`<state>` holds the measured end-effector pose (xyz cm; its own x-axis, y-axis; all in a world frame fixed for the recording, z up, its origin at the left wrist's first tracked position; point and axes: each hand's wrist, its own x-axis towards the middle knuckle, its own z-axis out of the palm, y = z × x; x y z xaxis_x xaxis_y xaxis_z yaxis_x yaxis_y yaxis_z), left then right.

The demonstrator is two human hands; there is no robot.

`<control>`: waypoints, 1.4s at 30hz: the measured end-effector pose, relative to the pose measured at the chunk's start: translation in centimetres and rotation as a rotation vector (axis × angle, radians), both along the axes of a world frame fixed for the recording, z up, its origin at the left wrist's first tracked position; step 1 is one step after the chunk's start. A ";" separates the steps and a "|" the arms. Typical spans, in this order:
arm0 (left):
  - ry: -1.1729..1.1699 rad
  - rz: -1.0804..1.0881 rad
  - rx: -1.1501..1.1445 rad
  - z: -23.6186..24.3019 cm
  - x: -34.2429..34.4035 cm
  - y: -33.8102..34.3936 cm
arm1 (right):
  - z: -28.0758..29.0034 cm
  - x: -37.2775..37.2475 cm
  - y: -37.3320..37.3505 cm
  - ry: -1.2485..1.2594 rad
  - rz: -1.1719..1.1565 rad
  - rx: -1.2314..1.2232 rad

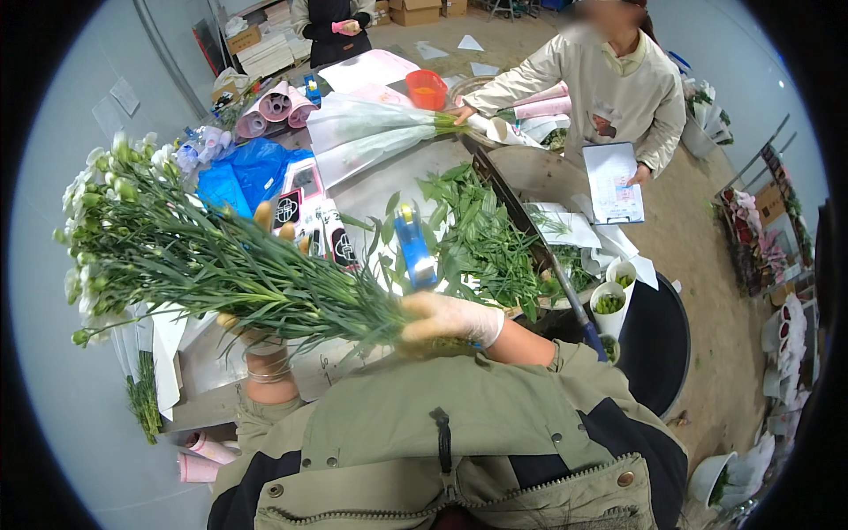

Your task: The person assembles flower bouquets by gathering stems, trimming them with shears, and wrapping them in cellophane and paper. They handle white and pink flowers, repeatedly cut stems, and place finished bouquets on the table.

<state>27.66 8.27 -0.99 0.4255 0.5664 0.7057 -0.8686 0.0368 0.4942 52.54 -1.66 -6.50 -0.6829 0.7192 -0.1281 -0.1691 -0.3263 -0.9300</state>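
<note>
A large bunch of white carnations with long green stems (pixel 221 252) lies across both of my hands. My left hand (pixel 256 336), gloved and mostly hidden behind the leaves, holds the bunch from underneath, its fingertips showing above. My right hand (pixel 442 318), in a pale glove, grips the stem ends. Just beyond it sits a blue tape dispenser (pixel 415 256), beside a heap of loose green leaves (pixel 484 243) on the metal table (pixel 194 384).
A person in a cream jacket (pixel 618 88) holds a wrapped bunch (pixel 353 132) and a clipboard (pixel 613 181). Another person (pixel 327 26) stands behind. A blue plastic bag (pixel 247 168), red bucket (pixel 426 88), metal bar (pixel 552 274) and white cones of greenery (pixel 609 303) are around the table.
</note>
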 end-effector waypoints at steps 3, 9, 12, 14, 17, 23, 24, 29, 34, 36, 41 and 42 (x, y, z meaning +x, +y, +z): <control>-0.064 0.062 -0.204 -1.9 -0.6 -0.3 | -0.3 0.1 0.5 -0.261 -0.130 0.368; -0.021 0.326 -0.463 -5.0 -0.8 0.9 | -0.7 -2.0 0.5 -0.523 -0.472 0.834; 0.301 0.688 -0.366 -5.7 -0.6 1.1 | -1.0 -2.4 0.8 -0.623 -0.606 0.817; 0.010 0.382 -0.545 -5.9 -0.3 1.0 | -1.1 -2.3 1.1 -0.662 -0.680 0.927; 0.034 0.337 -0.572 -5.8 0.3 0.6 | -1.2 -2.1 1.3 -0.586 -0.750 0.948; 0.136 0.449 -0.522 -5.8 2.2 0.1 | -2.6 -1.7 2.0 -0.460 -0.826 0.919; 0.142 0.454 -0.571 -5.8 2.3 0.2 | -3.0 -1.8 2.2 -0.349 -0.799 0.821; 0.051 0.409 -0.599 -6.5 1.6 1.0 | -4.3 -1.8 2.5 0.045 -0.771 0.635; 0.020 0.344 -0.637 -7.4 1.4 1.1 | -3.1 -2.0 1.8 0.112 -0.823 0.417; 0.119 0.345 -0.514 -7.5 1.5 0.9 | -2.3 -1.8 1.5 -0.063 -0.724 0.480; 0.068 0.281 -0.585 -7.2 2.2 0.2 | -1.7 -1.6 1.8 -0.538 -0.772 0.952; 0.104 0.325 -0.597 -7.2 2.4 0.0 | -1.8 -1.5 1.8 -0.488 -0.806 0.957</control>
<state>30.07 8.30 -8.18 0.2166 0.9560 0.1979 -0.8310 0.0742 0.5513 51.00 0.09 -8.25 -0.0589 0.8397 0.5399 0.4069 0.5140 -0.7551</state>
